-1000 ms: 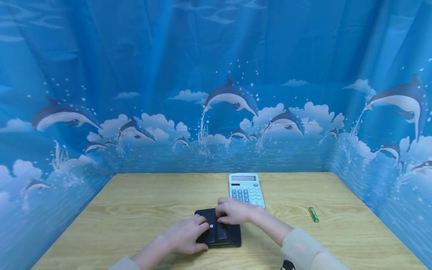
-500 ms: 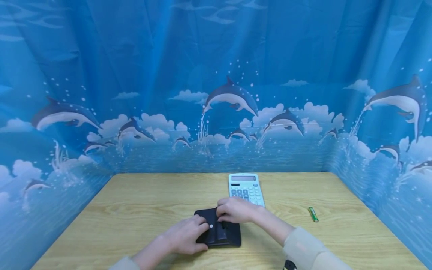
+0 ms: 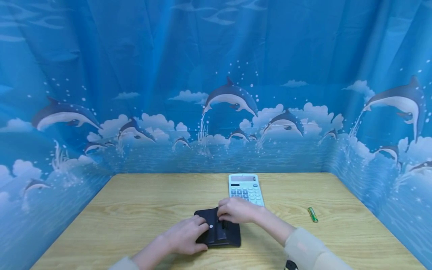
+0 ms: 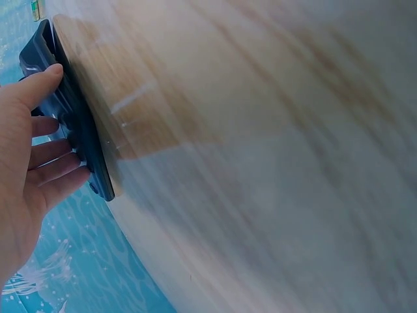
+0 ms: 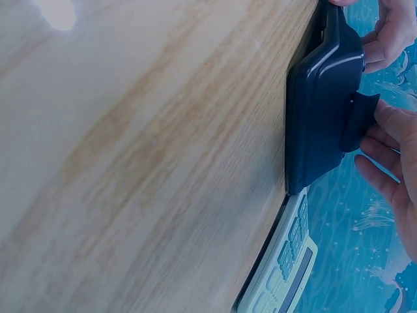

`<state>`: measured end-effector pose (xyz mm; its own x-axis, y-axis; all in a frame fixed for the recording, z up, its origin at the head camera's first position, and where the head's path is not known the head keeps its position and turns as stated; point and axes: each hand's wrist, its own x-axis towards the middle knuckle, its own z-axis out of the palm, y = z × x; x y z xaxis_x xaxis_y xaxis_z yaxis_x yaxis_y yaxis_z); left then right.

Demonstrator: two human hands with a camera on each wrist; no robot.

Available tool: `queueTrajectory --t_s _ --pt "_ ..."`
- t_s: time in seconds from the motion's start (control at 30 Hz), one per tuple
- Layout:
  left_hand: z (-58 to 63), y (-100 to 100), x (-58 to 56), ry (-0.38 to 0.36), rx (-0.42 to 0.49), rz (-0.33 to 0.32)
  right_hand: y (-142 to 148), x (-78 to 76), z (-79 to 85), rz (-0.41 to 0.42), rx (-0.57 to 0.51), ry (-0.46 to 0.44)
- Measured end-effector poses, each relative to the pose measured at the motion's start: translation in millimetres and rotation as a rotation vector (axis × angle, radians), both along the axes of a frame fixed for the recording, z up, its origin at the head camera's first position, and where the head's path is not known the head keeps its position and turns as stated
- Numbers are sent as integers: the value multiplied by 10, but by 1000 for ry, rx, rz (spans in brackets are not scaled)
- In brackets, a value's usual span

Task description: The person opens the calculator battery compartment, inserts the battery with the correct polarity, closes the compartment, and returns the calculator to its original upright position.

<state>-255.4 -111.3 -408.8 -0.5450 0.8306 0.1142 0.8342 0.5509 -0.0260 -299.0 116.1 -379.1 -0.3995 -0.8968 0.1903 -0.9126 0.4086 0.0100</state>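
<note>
A flat black device (image 3: 233, 239) with a raised middle section and a small white dot lies on the table; it looks like a calculator turned face down. My left hand (image 3: 185, 234) holds its left side, thumb at the near edge and fingers over the top. Between the thumb and fingers of my right hand (image 3: 237, 210) is a thin black battery cover (image 5: 359, 120), tilted up from the device's back in the right wrist view. Beside the fingers, a dark slot (image 3: 224, 225) shows in the back. The left wrist view has the left fingers along the device's edge.
A light blue calculator (image 3: 244, 187) lies face up just behind the black device, partly hidden by the right hand. Off to the right lies a green battery (image 3: 312, 215). A blue dolphin-print curtain (image 3: 168, 93) surrounds the wooden table (image 3: 141, 198).
My right hand has shifted slightly up and to the right with the cover, and more of the dark slot shows. The left hand and the device have stayed in place.
</note>
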Motion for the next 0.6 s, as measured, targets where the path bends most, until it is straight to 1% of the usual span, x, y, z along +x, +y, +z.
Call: queueTrajectory --t_s 0.17,0.33,0.5,0.6 --pt "2 8 0 6 -8 7 28 -5 7 21 -12 25" --pt "6 8 4 4 -7 8 52 -10 17 21 -59 22" --pt "6 9 12 25 3 -1 74 -19 14 -21 -112 31" --pt "3 12 9 32 1 -4 85 -27 -1 -60 -118 30"
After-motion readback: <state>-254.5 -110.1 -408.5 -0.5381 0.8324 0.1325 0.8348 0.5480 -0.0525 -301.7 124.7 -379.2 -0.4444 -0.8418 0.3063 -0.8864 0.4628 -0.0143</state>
